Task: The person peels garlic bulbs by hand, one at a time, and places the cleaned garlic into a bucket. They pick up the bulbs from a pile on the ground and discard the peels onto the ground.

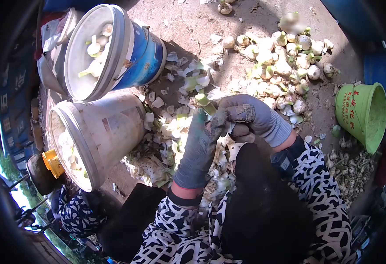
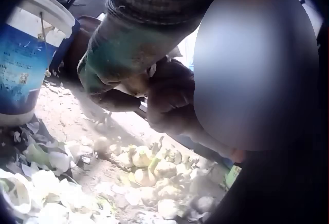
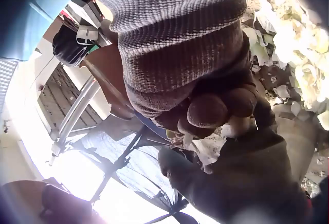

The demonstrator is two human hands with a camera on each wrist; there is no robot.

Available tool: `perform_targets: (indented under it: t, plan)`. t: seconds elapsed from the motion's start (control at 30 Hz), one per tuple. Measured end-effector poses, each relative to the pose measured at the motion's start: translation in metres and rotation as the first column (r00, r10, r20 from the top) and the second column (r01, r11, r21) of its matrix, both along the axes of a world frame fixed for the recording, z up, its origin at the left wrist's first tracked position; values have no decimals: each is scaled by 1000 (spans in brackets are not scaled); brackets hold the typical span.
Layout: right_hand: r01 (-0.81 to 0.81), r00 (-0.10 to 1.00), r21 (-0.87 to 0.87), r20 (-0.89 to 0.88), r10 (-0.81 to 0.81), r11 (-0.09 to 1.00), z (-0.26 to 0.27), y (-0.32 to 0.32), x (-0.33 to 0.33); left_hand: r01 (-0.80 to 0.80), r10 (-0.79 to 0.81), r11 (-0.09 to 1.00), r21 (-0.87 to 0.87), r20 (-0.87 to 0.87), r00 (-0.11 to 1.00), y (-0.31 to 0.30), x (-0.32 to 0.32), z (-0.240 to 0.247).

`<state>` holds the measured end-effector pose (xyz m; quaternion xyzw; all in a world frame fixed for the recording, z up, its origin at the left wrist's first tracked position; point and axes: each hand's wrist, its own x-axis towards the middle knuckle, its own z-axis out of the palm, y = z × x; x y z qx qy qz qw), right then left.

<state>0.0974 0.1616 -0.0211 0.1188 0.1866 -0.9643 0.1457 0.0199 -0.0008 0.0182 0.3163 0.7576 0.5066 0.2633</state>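
Observation:
Both hands wear grey knit gloves and meet in front of the body. My left hand (image 1: 200, 143) holds a garlic bulb whose thick green stem (image 1: 207, 104) sticks out above the fingers in the head view. My right hand (image 1: 252, 115) has its fingers curled and pinches at the same bulb from the other side. In the right wrist view the pale bulb (image 3: 237, 126) shows under the right fingertips, with loose papery skin (image 3: 208, 149) hanging between the hands. Most of the bulb is hidden by the gloves.
A heap of garlic bulbs (image 1: 283, 64) lies on the ground ahead, with peeled skins (image 1: 175, 127) below the hands. At left, a blue bucket (image 1: 142, 57) and a white bucket (image 1: 114, 127) lean over, holding garlic. A green bucket (image 1: 347, 110) lies tipped at right beside smaller bulbs (image 1: 351, 171).

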Motion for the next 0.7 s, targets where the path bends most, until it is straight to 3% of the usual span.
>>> perform_targets:
  t: [0.03,0.07,0.1,0.13,0.17,0.2,0.23,0.3,0.33,0.37,0.4,0.43,0.47,0.5,0.57,0.6,0.63,0.67,0.7]
  plan:
    - [4,1000,-95,-18,-6,995,2,1,0,69,-64,998,-9,260,963,-4,-2,2]
    - [18,997,-207,-67,-32,978,-7,2,3,98,-110,988,122,95,989,-10,0,-16]
    - [21,997,-209,-67,-36,978,-13,3,5,101,-113,988,119,95,989,-16,4,-27]
    - [79,996,-167,-32,-85,983,-17,4,8,-1,-96,966,260,362,927,-18,5,-29]
    - [133,991,-122,0,-134,984,-22,5,10,-140,-115,922,362,599,792,-19,4,-29]
    - [113,992,300,13,-122,947,-28,8,12,132,-76,982,-132,365,928,-25,-6,-23]
    - [113,993,297,11,-121,948,-23,7,11,131,-74,982,-135,362,929,-23,-5,-18]
    - [43,998,735,-6,-56,677,-2,6,12,-209,43,967,148,711,702,-18,3,-15]
    - [-111,991,762,136,10,639,7,10,10,-187,143,982,0,644,752,-12,2,-24]
    - [-112,990,765,138,8,635,11,8,10,-186,138,983,5,646,751,-10,1,-26]
    - [-40,999,963,35,26,267,16,3,10,-67,75,997,-41,222,972,-6,0,-26]
    - [64,995,988,-52,86,-141,20,-1,8,15,-49,990,-138,-245,968,-3,-2,-25]
    - [-154,980,948,182,79,-278,23,-4,2,-2,-45,992,-129,-360,932,1,-1,-26]
    - [-155,980,948,183,78,-277,25,-2,1,-1,-46,991,-130,-358,932,2,0,-22]
    - [-137,989,988,141,52,-65,25,1,-3,-51,7,978,-203,-214,977,1,3,-10]
    - [27,1000,1000,-27,-12,-13,8,-4,0,-47,30,992,-116,-141,990,-3,-2,-17]
    - [27,1000,1000,-27,-12,-9,11,-3,0,-44,55,994,-97,114,992,-5,-8,-19]
    - [-79,997,972,79,7,220,17,0,0,-98,84,995,0,517,852,-12,-11,-14]
    - [-179,983,883,176,47,433,20,2,0,-186,51,980,66,827,560,-15,-13,-7]
